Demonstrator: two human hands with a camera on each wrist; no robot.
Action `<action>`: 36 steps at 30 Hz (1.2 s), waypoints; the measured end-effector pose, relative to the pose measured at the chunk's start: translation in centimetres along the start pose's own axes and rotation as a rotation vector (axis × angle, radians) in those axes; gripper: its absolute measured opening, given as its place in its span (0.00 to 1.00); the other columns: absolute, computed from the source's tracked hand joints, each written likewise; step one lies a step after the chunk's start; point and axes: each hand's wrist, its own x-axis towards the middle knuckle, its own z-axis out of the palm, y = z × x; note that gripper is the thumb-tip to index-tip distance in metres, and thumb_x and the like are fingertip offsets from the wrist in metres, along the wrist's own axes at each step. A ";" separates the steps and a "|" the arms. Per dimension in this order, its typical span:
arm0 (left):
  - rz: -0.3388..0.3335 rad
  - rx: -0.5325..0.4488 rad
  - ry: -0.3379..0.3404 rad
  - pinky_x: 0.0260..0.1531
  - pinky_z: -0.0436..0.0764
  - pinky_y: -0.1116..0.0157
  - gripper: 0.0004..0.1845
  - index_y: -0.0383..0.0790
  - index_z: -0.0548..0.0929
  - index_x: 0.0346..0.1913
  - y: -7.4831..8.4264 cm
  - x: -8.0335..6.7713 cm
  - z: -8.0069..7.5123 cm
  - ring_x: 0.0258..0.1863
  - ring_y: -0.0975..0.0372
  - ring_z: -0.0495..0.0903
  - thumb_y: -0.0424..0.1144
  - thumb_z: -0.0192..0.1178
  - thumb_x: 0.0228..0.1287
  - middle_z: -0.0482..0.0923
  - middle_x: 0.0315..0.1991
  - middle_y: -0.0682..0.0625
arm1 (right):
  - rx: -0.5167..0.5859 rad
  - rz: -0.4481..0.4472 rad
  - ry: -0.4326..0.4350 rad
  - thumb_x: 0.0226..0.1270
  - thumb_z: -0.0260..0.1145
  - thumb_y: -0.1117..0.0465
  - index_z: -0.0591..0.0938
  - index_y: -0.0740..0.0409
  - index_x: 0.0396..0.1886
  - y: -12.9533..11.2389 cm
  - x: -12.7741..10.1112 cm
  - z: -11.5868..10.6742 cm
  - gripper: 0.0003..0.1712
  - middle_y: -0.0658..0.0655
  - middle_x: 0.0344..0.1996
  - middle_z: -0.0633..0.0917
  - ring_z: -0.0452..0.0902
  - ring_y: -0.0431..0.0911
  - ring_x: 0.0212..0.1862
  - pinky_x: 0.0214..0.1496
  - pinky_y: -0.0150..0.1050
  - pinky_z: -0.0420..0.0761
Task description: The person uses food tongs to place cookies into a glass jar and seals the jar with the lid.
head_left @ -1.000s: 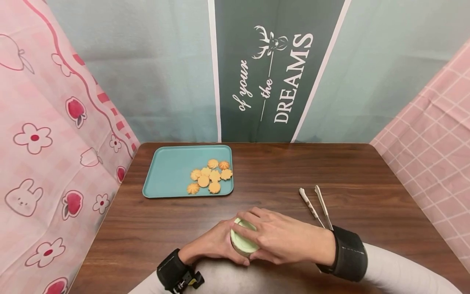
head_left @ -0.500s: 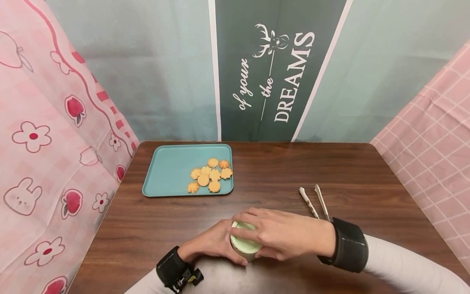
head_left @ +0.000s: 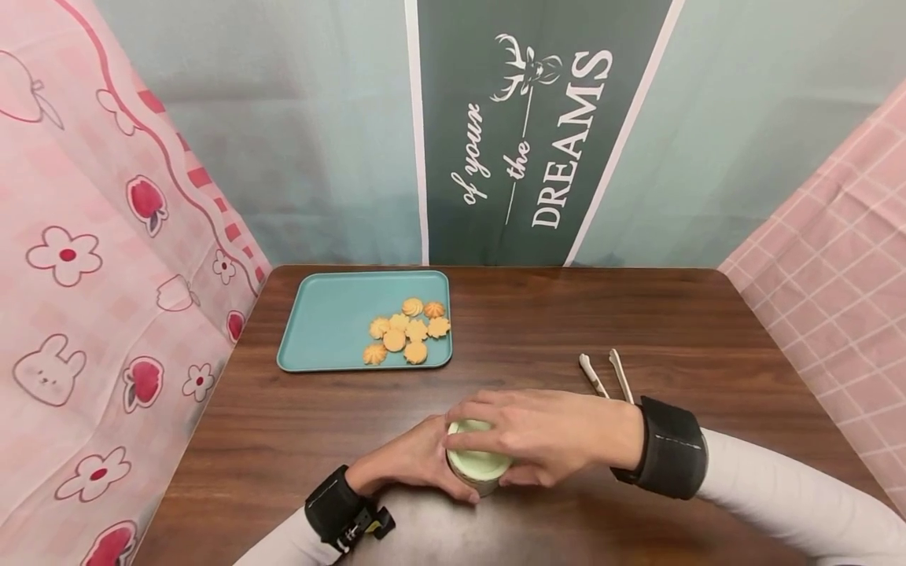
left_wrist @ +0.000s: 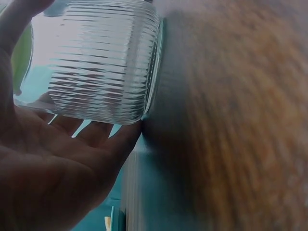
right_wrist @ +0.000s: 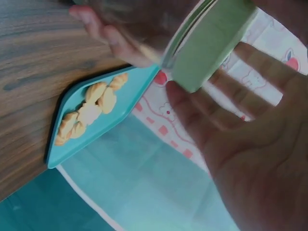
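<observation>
A clear ribbed glass jar (left_wrist: pixel 96 62) with a pale green lid (head_left: pixel 483 465) stands on the wooden table near its front edge. My left hand (head_left: pixel 418 456) grips the jar's side, its thumb on the near side. From the right, my right hand (head_left: pixel 548 432) holds the lid, with fingers across the top and far rim and the thumb at the near side. The right wrist view shows the lid (right_wrist: pixel 211 48) at the jar's mouth; whether it is loose I cannot tell. What the jar contains is not clear.
A teal tray (head_left: pixel 325 314) at the back left bears several piped cookies (head_left: pixel 395 339) on its right side. Two slim pale-handled utensils (head_left: pixel 593 373) lie to the right, partly hidden behind my right wrist. Fabric curtains (head_left: pixel 318 157) enclose the table.
The head view has shifted slightly, so the table sits higher in it. My right hand has turned a little on the lid, and more of the lid's near side shows.
</observation>
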 end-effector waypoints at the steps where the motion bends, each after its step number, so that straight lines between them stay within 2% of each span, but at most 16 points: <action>1: 0.006 0.002 0.004 0.55 0.83 0.66 0.41 0.58 0.75 0.68 0.0 0.0 0.0 0.51 0.66 0.83 0.42 0.85 0.52 0.81 0.56 0.59 | 0.011 0.031 -0.002 0.61 0.80 0.41 0.69 0.47 0.78 -0.2 0.0 -0.1 0.50 0.52 0.71 0.73 0.74 0.47 0.67 0.67 0.39 0.80; 5: 0.042 -0.002 0.016 0.58 0.83 0.65 0.44 0.56 0.73 0.71 0.1 0.2 0.0 0.54 0.66 0.83 0.41 0.84 0.52 0.80 0.60 0.57 | 0.029 0.187 0.019 0.62 0.74 0.30 0.63 0.47 0.82 -1.4 0.3 -0.2 0.56 0.58 0.75 0.70 0.77 0.53 0.67 0.58 0.46 0.87; 8: 0.066 -0.006 0.019 0.64 0.80 0.64 0.50 0.55 0.68 0.76 0.1 0.3 -0.1 0.58 0.65 0.82 0.40 0.84 0.51 0.77 0.65 0.56 | 0.015 0.284 0.035 0.64 0.67 0.25 0.63 0.48 0.82 -2.3 0.8 -0.2 0.56 0.63 0.76 0.70 0.79 0.57 0.64 0.48 0.48 0.90; 12: 0.049 0.002 0.019 0.65 0.79 0.64 0.51 0.54 0.67 0.76 0.2 0.3 -0.1 0.59 0.65 0.81 0.39 0.84 0.50 0.76 0.66 0.57 | 0.003 0.350 0.022 0.65 0.65 0.23 0.66 0.47 0.80 -3.0 1.3 -0.2 0.53 0.63 0.73 0.72 0.81 0.57 0.60 0.38 0.45 0.91; 17: 0.001 0.011 0.014 0.60 0.82 0.66 0.45 0.50 0.72 0.72 0.4 0.0 -0.1 0.54 0.67 0.82 0.41 0.84 0.50 0.79 0.61 0.58 | -0.013 0.358 -0.018 0.64 0.73 0.31 0.70 0.48 0.77 -3.5 1.7 -0.3 0.49 0.58 0.66 0.75 0.80 0.51 0.56 0.34 0.40 0.88; 23: -0.012 0.027 0.018 0.54 0.85 0.66 0.41 0.52 0.75 0.69 0.4 0.0 0.0 0.50 0.68 0.84 0.44 0.84 0.52 0.81 0.57 0.59 | -0.046 0.346 -0.042 0.62 0.77 0.35 0.75 0.46 0.70 -3.5 1.8 -0.3 0.41 0.52 0.54 0.78 0.78 0.46 0.45 0.30 0.35 0.84; 31: -0.011 -0.004 0.018 0.53 0.85 0.66 0.38 0.52 0.78 0.64 0.4 0.0 0.2 0.48 0.67 0.85 0.42 0.85 0.50 0.82 0.54 0.59 | -0.055 0.275 -0.059 0.64 0.77 0.38 0.75 0.47 0.70 -3.1 1.6 -0.5 0.40 0.51 0.55 0.79 0.78 0.45 0.47 0.34 0.33 0.85; 36: -0.002 0.018 0.003 0.52 0.85 0.66 0.36 0.54 0.79 0.62 0.3 0.0 0.1 0.47 0.68 0.84 0.42 0.85 0.50 0.83 0.52 0.60 | -0.073 0.204 -0.061 0.64 0.78 0.39 0.76 0.47 0.69 -2.6 1.4 -0.6 0.38 0.48 0.55 0.78 0.75 0.44 0.51 0.38 0.32 0.85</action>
